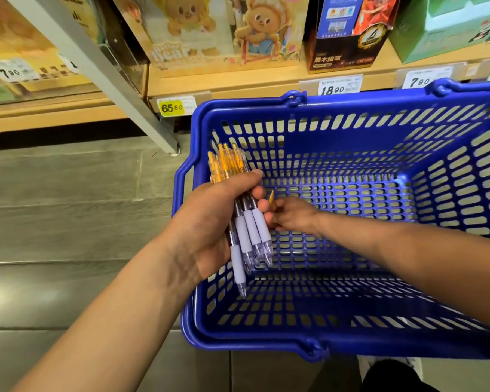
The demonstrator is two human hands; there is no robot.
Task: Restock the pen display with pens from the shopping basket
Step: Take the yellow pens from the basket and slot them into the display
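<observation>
1. a bundle of clear plastic pens with orange clips and pale lilac rubber grips (246, 230) hangs over the basket's left side, tips pointing down.
2. the left hand (210, 222) has fingers and thumb wrapped tight round the bundle's middle.
3. the right hand (293, 215) reaches inside the basket just beside the bundle, fingers curled round one more pen (271, 197), only its orange end showing.
4. the blue slotted plastic shopping basket (351, 108) has grey plank floor (68, 207) to its left.
5. behind it, a wooden shelf (238, 86) carries cartoon bear boxes (187, 29) and a yellow price tag (171, 108).
</observation>
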